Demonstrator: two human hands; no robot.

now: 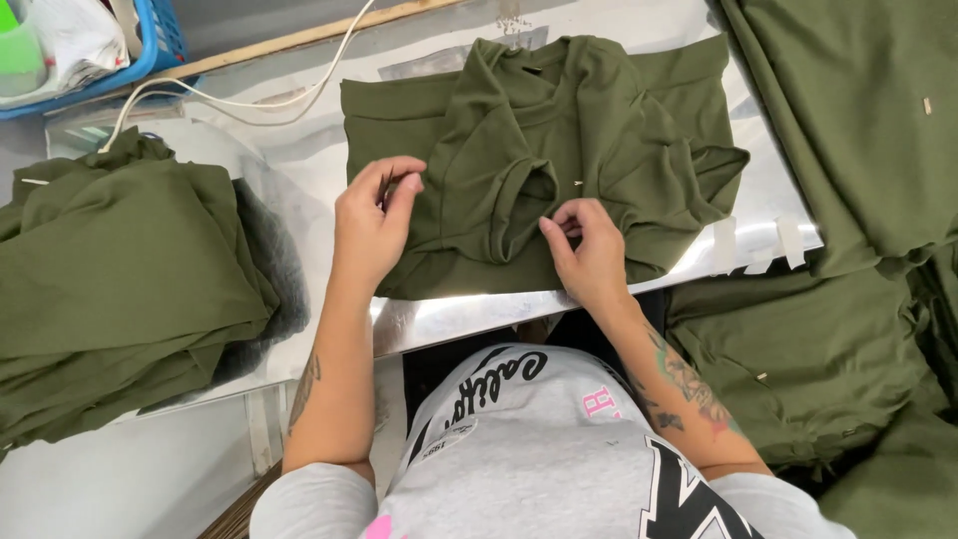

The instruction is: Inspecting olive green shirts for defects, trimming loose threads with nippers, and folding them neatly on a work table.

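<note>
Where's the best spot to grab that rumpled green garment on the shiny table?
Probably the raised fold at the middle of the green garment, pinched from the near edge. The cloth bunches up there beside the right hand, while the rest lies flat on the table.

The scene is lit brightly and evenly from above. A strong white glare is seen on the shiny metal table (pixel 469 314) along its front edge. Soft, short shadows are cast under the hands and in the folds of the green cloth (pixel 539 140). The middle is seen sharp and clear. The edges are bent a little by the wide lens.
</note>
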